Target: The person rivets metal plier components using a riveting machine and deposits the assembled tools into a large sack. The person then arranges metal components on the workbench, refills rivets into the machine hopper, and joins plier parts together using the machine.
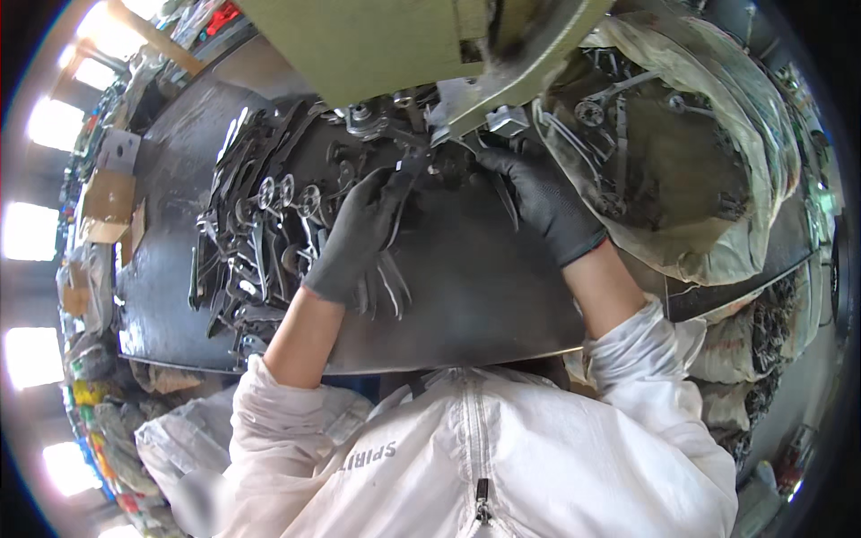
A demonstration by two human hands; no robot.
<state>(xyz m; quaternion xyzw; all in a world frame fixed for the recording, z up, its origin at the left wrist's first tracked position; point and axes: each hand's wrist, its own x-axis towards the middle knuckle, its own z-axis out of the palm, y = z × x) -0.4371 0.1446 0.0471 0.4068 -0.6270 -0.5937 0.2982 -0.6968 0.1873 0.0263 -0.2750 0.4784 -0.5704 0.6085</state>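
Note:
My left hand [357, 235], in a dark grey glove, is closed around a dark, slim metal lever [400, 208] just below the machine's tooling. My right hand [545, 199], gloved likewise, has its fingers bent at the right of the tooling. A thin curved metal strip [507, 201] hangs from under its fingers. Both hands are in front of the green press-like machine [359, 54], close to its metal tool head [439, 125]. The exact contact at the fingertips is dark and partly hidden.
Many dark metal levers [260, 242] lie heaped on the dark table [170, 193] at left. An open pale sack [762, 170] with more metal parts stands at right. Cardboard boxes [106, 208] are at far left. Filled sacks [726, 359] sit below the table's right edge.

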